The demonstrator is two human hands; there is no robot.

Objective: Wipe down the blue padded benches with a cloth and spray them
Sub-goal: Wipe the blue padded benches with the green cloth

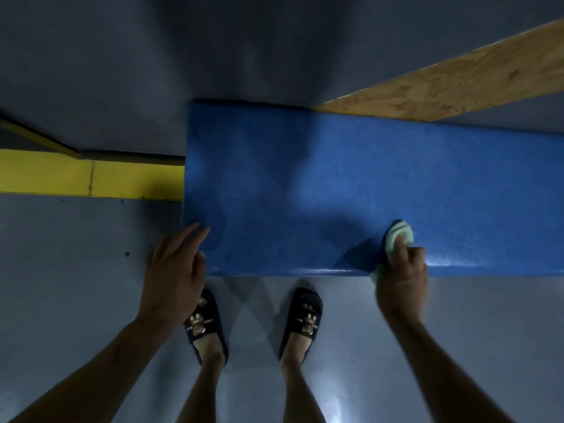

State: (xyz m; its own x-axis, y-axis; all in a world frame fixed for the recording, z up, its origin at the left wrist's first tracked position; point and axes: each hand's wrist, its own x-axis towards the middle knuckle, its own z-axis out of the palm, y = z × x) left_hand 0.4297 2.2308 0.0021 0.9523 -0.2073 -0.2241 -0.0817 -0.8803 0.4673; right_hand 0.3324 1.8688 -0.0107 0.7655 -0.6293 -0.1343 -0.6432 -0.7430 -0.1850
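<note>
The right hand [401, 276] curls round a bunched pale green cloth [398, 238] and presses it onto the blue padded bench [305, 178] close to the near edge, where the vinyl shines, perhaps damp. The left hand [175, 267], fingers straight and holding nothing, rests at the bench's near left corner. To wipe well, it seems best to flatten the cloth for wider contact, draw it in overlapping passes toward that corner, and keep the left hand steadying the pad. No spray bottle is in view.
</note>
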